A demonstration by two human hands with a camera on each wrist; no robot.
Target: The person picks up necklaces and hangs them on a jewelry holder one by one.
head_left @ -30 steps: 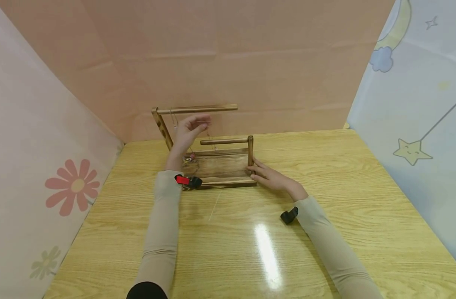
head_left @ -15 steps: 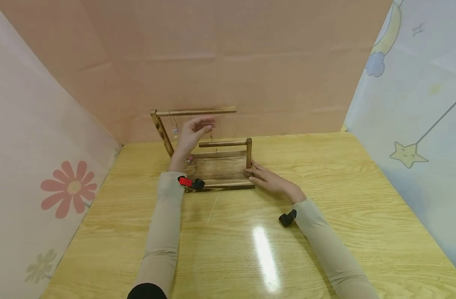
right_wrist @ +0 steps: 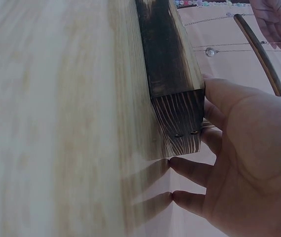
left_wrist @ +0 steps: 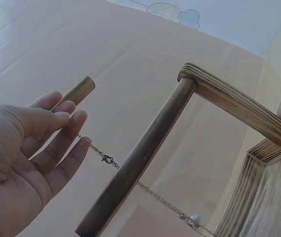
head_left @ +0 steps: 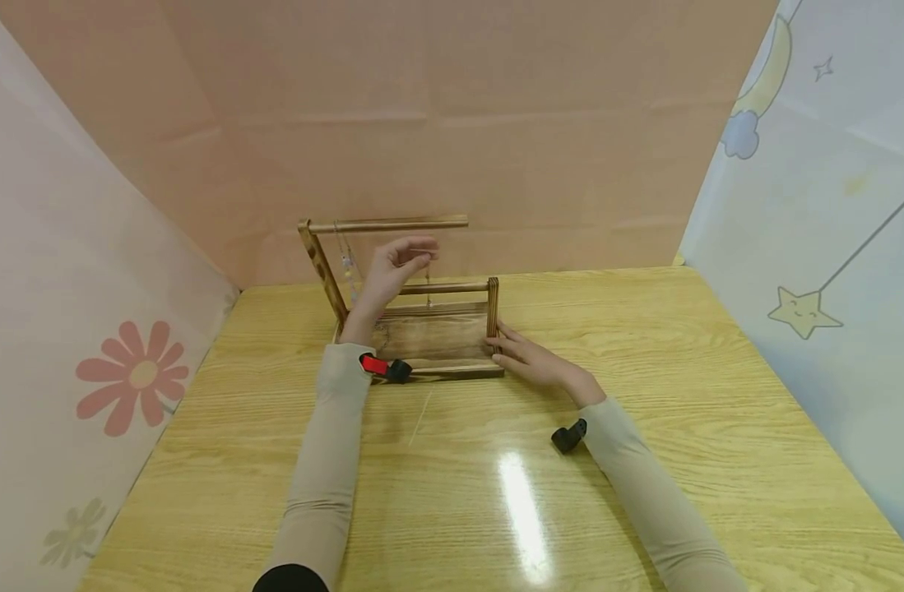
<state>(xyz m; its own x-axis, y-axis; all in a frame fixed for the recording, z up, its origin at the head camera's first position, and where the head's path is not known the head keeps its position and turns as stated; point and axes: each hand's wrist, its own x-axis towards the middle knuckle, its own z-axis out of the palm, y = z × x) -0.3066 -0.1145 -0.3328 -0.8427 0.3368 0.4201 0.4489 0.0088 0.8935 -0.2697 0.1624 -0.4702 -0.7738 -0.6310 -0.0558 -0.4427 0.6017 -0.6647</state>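
Observation:
My left hand [head_left: 389, 275] is raised between the two bars of a brown wooden jewelry stand [head_left: 437, 337]. In the left wrist view its thumb and forefinger pinch a thin chain necklace [left_wrist: 155, 196], near the end of the upper bar [left_wrist: 79, 93]. The chain runs down past the lower bar [left_wrist: 140, 158]; a lobster clasp [left_wrist: 107, 159] and a small pearl [left_wrist: 194, 218] show along it. My right hand [head_left: 536, 362] holds the stand's right end, thumb and fingers at the base's corner [right_wrist: 177, 116] in the right wrist view.
Another beaded chain [head_left: 347, 263] hangs from the left part of the upper bar. The stand rests on a wood-grain table [head_left: 644, 411] near a pinkish back wall [head_left: 540, 164]. Printed panels stand at both sides.
My left hand has moved a little to the right and the chain now hangs straighter below it. The right hand stays at the stand's end. The head view has shifted slightly.

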